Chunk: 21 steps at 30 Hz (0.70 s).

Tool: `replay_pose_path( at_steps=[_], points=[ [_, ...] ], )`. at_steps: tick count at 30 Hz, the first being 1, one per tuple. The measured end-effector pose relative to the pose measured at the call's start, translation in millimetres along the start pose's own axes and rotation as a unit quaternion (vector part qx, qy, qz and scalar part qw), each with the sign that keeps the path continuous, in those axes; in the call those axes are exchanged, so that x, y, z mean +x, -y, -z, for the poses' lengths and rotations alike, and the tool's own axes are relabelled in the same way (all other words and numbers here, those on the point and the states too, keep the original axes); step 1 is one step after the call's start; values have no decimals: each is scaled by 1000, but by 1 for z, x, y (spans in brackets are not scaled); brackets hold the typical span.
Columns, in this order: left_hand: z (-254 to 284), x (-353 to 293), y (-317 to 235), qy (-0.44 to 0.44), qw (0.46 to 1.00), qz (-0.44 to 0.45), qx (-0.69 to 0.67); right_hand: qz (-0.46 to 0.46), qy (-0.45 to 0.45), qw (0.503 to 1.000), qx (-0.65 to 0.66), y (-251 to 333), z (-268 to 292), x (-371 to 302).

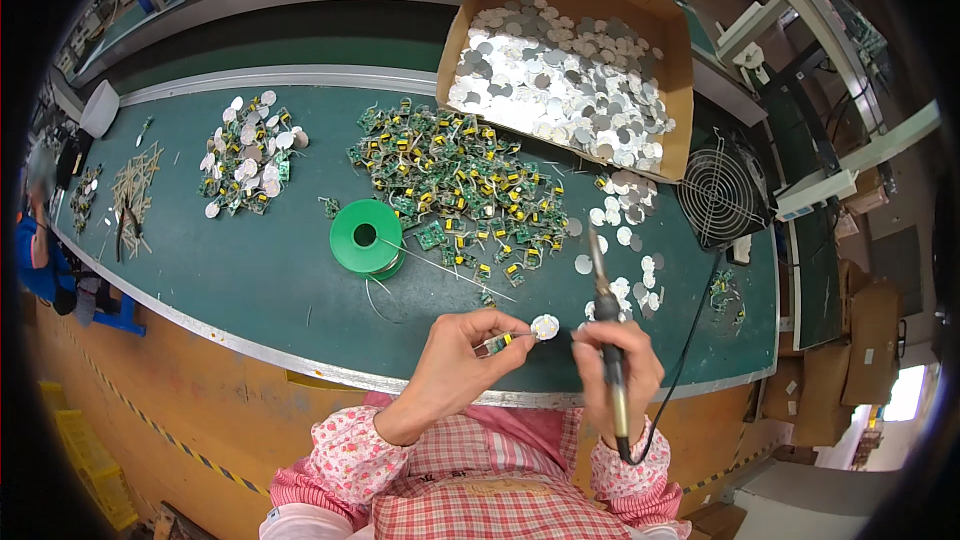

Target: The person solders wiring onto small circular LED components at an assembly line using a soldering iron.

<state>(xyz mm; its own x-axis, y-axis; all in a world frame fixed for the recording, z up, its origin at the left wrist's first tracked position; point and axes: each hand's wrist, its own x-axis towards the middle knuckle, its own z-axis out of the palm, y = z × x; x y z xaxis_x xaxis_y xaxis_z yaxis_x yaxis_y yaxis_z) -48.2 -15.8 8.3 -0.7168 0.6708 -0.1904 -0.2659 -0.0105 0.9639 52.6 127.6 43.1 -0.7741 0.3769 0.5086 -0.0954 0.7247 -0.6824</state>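
Note:
Pinched in my left hand (462, 358) is a small green circuit board (496, 343), with a white round disc (545, 327) at its end just past the fingertips. My right hand (622, 365) grips a soldering iron (610, 330), its tip pointing up and away from me; a black cord runs from its lower end. Beyond my left hand stands a green solder spool (352, 223), with a strand of wire (450, 271) stretching from it to the right. A big heap of green circuit boards with yellow parts (460, 180) lies behind the spool.
A cardboard box (683, 75) full of white and grey discs sits at the back right. Loose discs (630, 195) lie before it, beside a black fan (720, 190). At left are a pile of boards with discs (250, 155), thin sticks (137, 185) and pliers (124, 223).

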Motion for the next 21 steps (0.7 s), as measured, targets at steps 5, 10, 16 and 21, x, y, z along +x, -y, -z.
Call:
replay_pose_path(
  at_steps=[5, 10, 16, 21],
  points=[
    [6, 8, -10, -24, 997, 64, -48, -62, -49, 994, 73, 13, 14, -20],
    [5, 11, -16, -58, 990, 72, -106, 8, 2, 995, 97, 15, 16, -22],
    [7, 9, -17, -68, 989, 52, -119, 30, 41, 995, 91, 16, 12, -19],
    [7, 8, -17, -68, 988, 55, -129, 28, 53, 995, 80, 18, 12, -18]
  ],
)
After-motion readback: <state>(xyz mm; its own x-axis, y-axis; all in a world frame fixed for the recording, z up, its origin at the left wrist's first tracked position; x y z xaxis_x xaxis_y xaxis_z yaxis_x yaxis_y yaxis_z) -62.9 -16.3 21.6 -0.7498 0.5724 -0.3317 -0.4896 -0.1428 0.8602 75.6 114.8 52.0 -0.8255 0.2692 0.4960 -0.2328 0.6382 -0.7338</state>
